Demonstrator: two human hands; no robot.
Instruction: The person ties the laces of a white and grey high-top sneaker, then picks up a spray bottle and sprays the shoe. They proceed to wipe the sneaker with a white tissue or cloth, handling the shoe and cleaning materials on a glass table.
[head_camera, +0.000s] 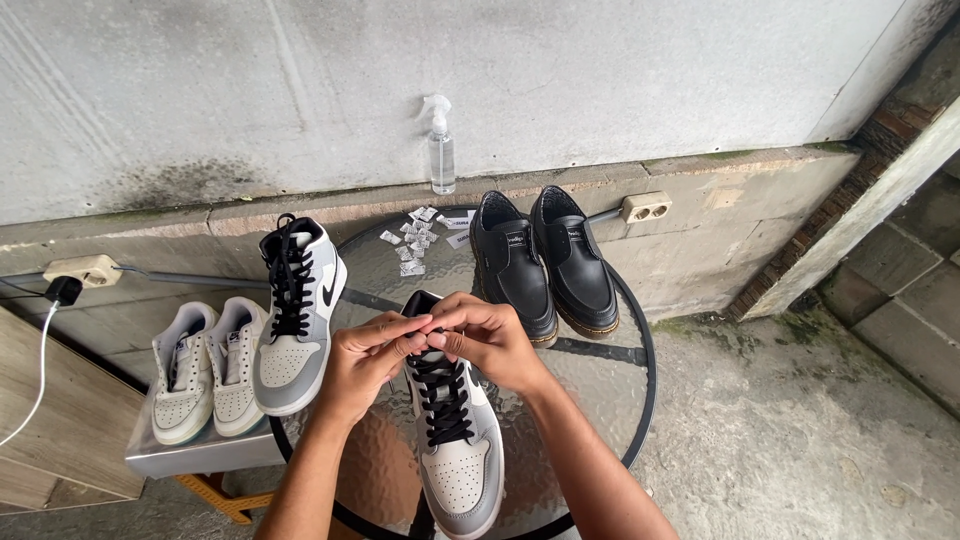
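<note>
Left hand (368, 352) and right hand (487, 340), fingers pinched together on black lace at top of grey sneaker (455, 440), lying on glass tabletop (610, 380). Matching sneaker (298, 315) left, black shoes (545, 258) behind.

head cam only | I look steeply down from above my hands (430, 345) | facing the grey wall (500, 80) | close over the round glass table (620, 400) | concrete floor (800, 430) at right | no second view overlaps
</note>
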